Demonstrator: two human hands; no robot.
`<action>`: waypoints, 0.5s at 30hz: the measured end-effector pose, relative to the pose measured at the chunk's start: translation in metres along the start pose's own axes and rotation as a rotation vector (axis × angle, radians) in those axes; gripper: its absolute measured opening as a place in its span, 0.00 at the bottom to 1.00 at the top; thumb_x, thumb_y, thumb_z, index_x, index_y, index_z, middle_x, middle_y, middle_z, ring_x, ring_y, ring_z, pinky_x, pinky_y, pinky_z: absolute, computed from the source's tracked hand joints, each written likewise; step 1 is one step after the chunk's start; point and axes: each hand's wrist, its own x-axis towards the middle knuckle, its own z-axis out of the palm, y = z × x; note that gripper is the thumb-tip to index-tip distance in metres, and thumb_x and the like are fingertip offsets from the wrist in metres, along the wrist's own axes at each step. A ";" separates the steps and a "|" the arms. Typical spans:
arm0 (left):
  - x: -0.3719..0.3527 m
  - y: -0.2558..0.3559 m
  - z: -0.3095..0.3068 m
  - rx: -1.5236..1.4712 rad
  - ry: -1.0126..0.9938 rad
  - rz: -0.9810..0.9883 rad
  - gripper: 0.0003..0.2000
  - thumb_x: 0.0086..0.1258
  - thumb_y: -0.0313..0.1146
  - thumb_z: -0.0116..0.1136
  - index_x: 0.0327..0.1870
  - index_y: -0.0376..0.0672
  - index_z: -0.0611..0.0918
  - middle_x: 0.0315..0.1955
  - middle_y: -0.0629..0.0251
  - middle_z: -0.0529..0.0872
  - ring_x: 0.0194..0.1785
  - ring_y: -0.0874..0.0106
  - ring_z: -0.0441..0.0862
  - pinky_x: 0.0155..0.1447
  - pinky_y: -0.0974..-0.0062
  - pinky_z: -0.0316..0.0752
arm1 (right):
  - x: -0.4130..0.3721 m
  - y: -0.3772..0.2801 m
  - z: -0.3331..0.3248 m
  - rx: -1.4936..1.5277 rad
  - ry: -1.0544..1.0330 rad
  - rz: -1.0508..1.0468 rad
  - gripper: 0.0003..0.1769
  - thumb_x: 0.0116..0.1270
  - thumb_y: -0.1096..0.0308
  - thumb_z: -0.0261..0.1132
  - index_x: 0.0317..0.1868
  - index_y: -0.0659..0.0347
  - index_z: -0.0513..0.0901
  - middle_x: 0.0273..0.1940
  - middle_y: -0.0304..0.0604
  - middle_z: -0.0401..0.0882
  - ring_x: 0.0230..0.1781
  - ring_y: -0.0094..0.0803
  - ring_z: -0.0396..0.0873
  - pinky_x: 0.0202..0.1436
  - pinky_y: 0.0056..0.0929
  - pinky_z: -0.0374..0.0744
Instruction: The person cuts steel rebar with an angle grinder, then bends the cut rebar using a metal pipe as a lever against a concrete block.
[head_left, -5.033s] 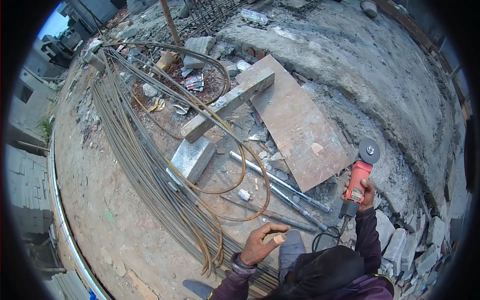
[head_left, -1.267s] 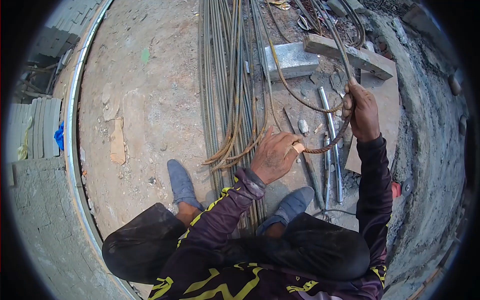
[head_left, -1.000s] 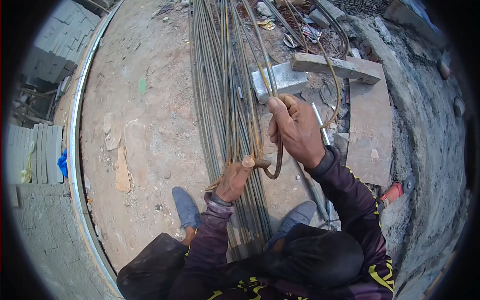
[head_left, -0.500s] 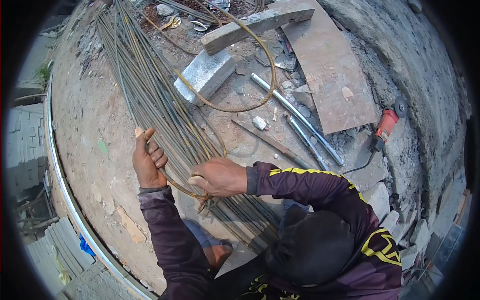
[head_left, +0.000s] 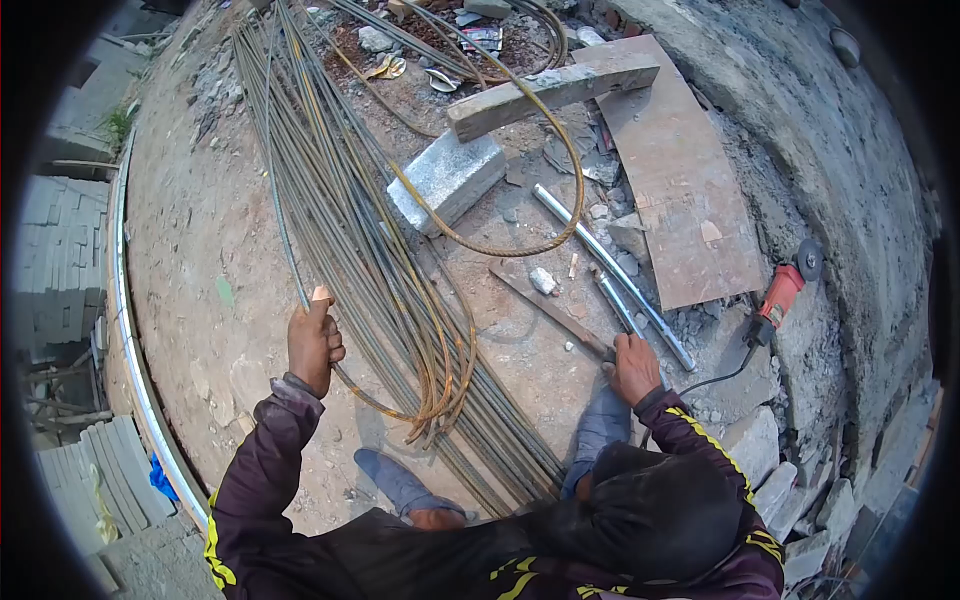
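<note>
My left hand [head_left: 312,345] is closed around a length of rebar [head_left: 283,235], thumb pointing up along it. Below that hand the rebar curves into bent, rust-coloured ends over a long bundle of straight rebars [head_left: 340,220]. My right hand [head_left: 634,370] is low over the ground on the right, its fingers curled. It covers the lower ends of a flat rusty bar [head_left: 550,312] and a short metal pipe [head_left: 618,303]; which of them it grips is hidden. A longer shiny pipe [head_left: 660,325] lies just beyond its fingers.
A red angle grinder [head_left: 782,295] with a cord lies at right. Brown board [head_left: 685,190], wooden beam [head_left: 555,95] and pale block [head_left: 450,180] are farther forward. A looped rebar [head_left: 575,170] arches over the block. Rubble [head_left: 755,440] lines the right side; a metal edge [head_left: 122,290] runs left.
My right hand has left the bent rebar and moved right, down to the bar and pipe ends. My left hand still holds the rebar. The camera view has shifted slightly.
</note>
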 end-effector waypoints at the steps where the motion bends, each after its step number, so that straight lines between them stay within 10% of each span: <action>1: 0.003 0.001 -0.001 -0.012 -0.005 0.008 0.17 0.77 0.51 0.55 0.45 0.47 0.72 0.19 0.80 0.58 0.17 0.86 0.54 0.20 0.81 0.49 | 0.002 0.002 -0.003 0.027 -0.056 0.006 0.22 0.52 0.63 0.74 0.43 0.63 0.76 0.42 0.55 0.76 0.42 0.53 0.79 0.44 0.49 0.76; 9: 0.003 -0.020 -0.026 -0.124 -0.038 -0.009 0.15 0.77 0.47 0.51 0.50 0.44 0.74 0.20 0.81 0.58 0.18 0.86 0.54 0.21 0.82 0.50 | 0.001 -0.004 -0.066 0.428 -0.310 0.078 0.22 0.57 0.58 0.72 0.41 0.69 0.79 0.24 0.55 0.76 0.23 0.40 0.75 0.32 0.40 0.74; 15: 0.013 -0.033 -0.041 -0.089 -0.001 0.011 0.19 0.76 0.51 0.52 0.49 0.42 0.74 0.20 0.81 0.58 0.19 0.86 0.55 0.21 0.82 0.51 | -0.026 -0.015 -0.189 0.192 -0.453 -0.113 0.18 0.61 0.62 0.73 0.45 0.66 0.82 0.24 0.53 0.78 0.24 0.38 0.78 0.32 0.35 0.76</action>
